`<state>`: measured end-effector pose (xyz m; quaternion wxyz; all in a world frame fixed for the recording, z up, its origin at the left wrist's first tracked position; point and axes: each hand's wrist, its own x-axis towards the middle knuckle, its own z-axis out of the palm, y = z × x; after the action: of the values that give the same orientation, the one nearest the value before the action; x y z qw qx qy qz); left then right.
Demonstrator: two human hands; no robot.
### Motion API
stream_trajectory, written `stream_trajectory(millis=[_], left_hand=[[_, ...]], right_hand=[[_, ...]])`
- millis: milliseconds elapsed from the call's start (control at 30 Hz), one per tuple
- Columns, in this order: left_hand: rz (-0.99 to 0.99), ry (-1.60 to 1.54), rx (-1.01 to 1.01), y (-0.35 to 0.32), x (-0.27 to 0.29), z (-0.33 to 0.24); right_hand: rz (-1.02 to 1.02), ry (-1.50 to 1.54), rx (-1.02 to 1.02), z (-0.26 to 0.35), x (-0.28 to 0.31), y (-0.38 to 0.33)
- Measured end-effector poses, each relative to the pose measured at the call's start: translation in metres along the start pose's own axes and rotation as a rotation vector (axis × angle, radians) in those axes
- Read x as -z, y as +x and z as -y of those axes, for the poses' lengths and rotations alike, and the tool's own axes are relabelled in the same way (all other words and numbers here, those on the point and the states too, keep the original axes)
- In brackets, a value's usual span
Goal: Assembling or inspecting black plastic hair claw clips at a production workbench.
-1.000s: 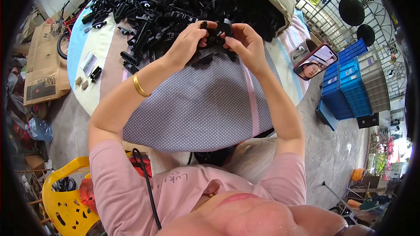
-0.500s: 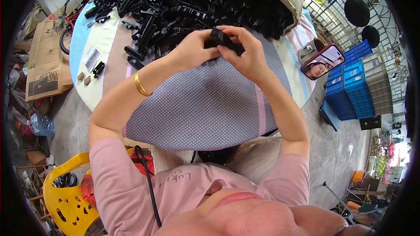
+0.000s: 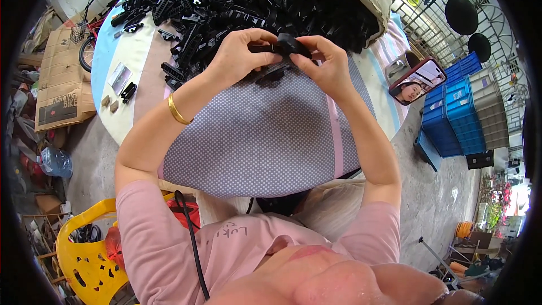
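Between my two hands a black plastic part point(image 3: 289, 43) with a rounded end is held up over the table, close to the front of the heap. My left hand point(image 3: 240, 56), with a gold bangle on its wrist, closes thumb and fingers on its left side. Thumb and fingers of my right hand point(image 3: 327, 65) pinch its right side. Fingers hide much of the part, so its exact kind cannot be made out. Just below the hands, a small dark piece point(image 3: 274, 76) shows against the grey dotted cloth point(image 3: 259, 147). Beyond them lies a big heap of black plastic parts point(image 3: 209, 8).
A phone point(image 3: 418, 81) leans on a metal cup point(image 3: 400, 65) at the table's right. Near the left edge are a small clear packet point(image 3: 119, 78), a black clip-like part point(image 3: 129, 92) and brown lumps point(image 3: 110, 103). Blue crates point(image 3: 454, 113) stand right, a yellow chair point(image 3: 90, 248) lower left.
The hands have drawn slightly apart around the black part, which has turned so its rounded end faces up. The small dark piece beneath is more exposed.
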<state>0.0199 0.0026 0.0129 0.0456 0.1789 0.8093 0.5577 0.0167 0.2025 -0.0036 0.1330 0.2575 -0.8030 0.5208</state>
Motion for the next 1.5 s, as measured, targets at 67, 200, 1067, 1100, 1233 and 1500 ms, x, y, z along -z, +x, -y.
stream_trajectory(millis=[67, 200, 1067, 1100, 1233, 1500], left_hand=[[-0.096, -0.241, -0.054, 0.001, -0.003, 0.006], [-0.100, -0.394, -0.002, 0.001, -0.006, 0.010], [-0.085, -0.343, -0.081, -0.001, -0.012, 0.001], [-0.094, -0.230, -0.168, -0.001, -0.012, 0.001], [-0.051, 0.044, -0.205, -0.006, -0.008, -0.002], [-0.116, 0.085, -0.329, -0.003, -0.010, -0.013]], right_hand=[[-0.002, -0.047, 0.096, 0.002, 0.000, 0.001], [0.039, -0.132, 0.075, 0.003, 0.004, 0.001], [-0.130, -0.185, 0.303, 0.001, 0.001, -0.001], [-0.130, -0.188, 0.306, 0.001, 0.004, -0.001], [0.252, -0.059, -0.062, 0.006, 0.014, -0.001], [0.063, -0.132, 0.099, 0.011, 0.014, -0.004]])
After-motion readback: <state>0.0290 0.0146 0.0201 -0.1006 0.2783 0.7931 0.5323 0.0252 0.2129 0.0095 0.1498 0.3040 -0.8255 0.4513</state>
